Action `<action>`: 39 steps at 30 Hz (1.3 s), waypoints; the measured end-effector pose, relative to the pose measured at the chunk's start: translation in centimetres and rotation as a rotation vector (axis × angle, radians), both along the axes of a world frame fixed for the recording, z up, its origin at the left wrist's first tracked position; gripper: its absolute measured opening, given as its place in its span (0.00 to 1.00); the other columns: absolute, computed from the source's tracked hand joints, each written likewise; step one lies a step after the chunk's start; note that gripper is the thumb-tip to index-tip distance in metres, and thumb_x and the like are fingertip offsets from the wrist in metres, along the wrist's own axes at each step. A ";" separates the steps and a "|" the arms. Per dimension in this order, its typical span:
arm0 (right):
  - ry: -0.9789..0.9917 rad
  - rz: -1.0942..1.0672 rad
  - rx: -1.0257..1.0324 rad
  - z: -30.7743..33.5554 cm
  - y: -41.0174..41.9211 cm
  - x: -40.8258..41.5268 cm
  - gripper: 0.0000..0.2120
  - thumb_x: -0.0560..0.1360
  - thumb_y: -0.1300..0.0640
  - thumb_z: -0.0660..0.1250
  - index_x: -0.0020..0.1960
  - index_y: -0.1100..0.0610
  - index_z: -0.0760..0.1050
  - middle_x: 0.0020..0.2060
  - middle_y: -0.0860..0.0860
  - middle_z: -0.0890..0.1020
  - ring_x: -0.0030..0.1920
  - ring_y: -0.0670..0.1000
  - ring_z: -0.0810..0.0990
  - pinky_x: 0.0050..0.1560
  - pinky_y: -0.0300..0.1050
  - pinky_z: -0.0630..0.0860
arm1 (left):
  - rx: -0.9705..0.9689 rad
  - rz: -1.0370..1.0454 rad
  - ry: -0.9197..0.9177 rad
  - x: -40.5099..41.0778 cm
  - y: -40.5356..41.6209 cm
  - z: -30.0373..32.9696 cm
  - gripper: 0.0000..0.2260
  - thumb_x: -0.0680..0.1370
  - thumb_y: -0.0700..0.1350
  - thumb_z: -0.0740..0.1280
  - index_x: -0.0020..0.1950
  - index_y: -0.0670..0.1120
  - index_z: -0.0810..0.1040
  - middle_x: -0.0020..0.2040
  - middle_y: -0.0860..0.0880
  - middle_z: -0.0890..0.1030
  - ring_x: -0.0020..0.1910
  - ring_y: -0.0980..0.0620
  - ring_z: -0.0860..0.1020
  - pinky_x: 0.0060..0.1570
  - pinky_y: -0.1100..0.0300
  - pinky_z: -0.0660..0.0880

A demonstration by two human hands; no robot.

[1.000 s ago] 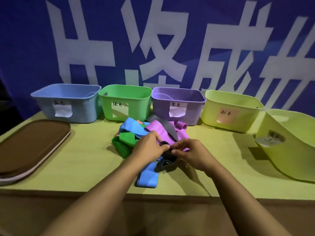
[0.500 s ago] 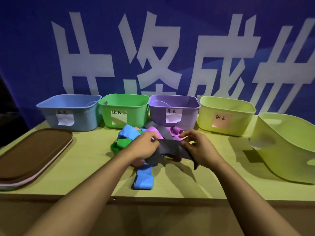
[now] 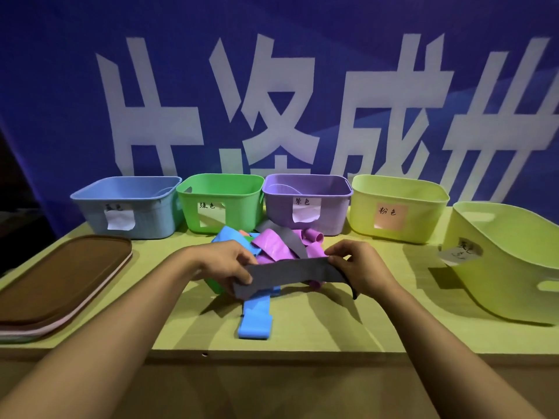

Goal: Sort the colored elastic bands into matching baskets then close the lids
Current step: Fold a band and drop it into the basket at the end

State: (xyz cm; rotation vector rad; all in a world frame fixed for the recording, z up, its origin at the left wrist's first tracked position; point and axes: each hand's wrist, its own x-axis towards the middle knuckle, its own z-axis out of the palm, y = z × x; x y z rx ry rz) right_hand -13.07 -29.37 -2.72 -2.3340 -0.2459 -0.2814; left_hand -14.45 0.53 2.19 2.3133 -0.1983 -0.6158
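Above the pile on the surface [image 3: 378, 328], both hands stretch a grey band [image 3: 290, 275].
Left hand [image 3: 225, 263] and right hand [image 3: 360, 269] pinch its ends; it looks light, limp and stretchy, best held by the ends.

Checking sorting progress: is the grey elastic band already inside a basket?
No, both hands hold the grey elastic band stretched above the table.

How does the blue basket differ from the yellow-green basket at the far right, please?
The blue basket stands upright at the left end of the back row; the far-right basket sits nearer the front edge and is tilted. The blue basket's white label hangs flat; the far-right basket's label looks crumpled. Both have no lid on and carry a handwritten label.
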 end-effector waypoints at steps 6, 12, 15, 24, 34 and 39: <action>0.054 -0.044 0.046 -1.0 -0.5 -0.4 0.06 0.80 0.60 0.70 0.50 0.51 0.84 0.44 0.45 0.85 0.48 0.47 0.82 0.45 0.37 0.73 | -0.144 0.162 -0.049 0.8 1.3 0.7 0.07 0.81 0.34 0.68 0.54 0.42 0.84 0.47 0.45 0.85 0.42 0.52 0.83 0.40 0.60 0.82; 0.208 0.110 0.069 -0.6 -0.2 -1.4 0.10 0.82 0.61 0.65 0.59 0.53 0.82 0.46 0.45 0.82 0.44 0.41 0.80 0.38 0.26 0.71 | -0.370 0.330 -0.375 2.0 -0.1 1.8 0.03 0.80 0.40 0.72 0.51 0.41 0.84 0.43 0.47 0.85 0.43 0.51 0.81 0.41 0.62 0.82; 0.240 0.155 0.109 -0.3 -0.1 -1.4 0.10 0.81 0.62 0.66 0.59 0.53 0.82 0.46 0.47 0.83 0.43 0.42 0.79 0.40 0.27 0.73 | -0.494 0.307 -0.536 2.3 -1.7 2.9 0.02 0.79 0.40 0.72 0.49 0.46 0.84 0.44 0.48 0.85 0.44 0.52 0.82 0.49 0.57 0.83; 0.224 0.232 0.164 2.8 0.9 -0.3 0.24 0.76 0.45 0.74 0.68 0.49 0.70 0.59 0.46 0.80 0.55 0.43 0.81 0.45 0.38 0.81 | -0.510 0.101 -0.728 1.7 -6.2 8.1 0.05 0.78 0.38 0.73 0.50 0.48 0.85 0.45 0.49 0.87 0.46 0.53 0.85 0.47 0.57 0.83; 0.040 0.285 0.428 8.3 3.6 0.1 0.08 0.79 0.57 0.71 0.58 0.57 0.81 0.48 0.53 0.88 0.45 0.49 0.87 0.40 0.47 0.84 | -0.423 0.108 -0.939 1.3 -7.9 12.9 0.09 0.78 0.41 0.74 0.58 0.44 0.85 0.49 0.51 0.86 0.51 0.57 0.84 0.52 0.63 0.82; 0.101 0.266 0.433 5.5 3.8 -0.8 0.07 0.78 0.61 0.73 0.55 0.60 0.82 0.44 0.49 0.87 0.40 0.42 0.84 0.38 0.39 0.81 | -0.470 0.168 -1.006 1.7 -7.6 13.9 0.08 0.79 0.39 0.73 0.57 0.42 0.85 0.46 0.51 0.85 0.42 0.68 0.81 0.50 0.69 0.80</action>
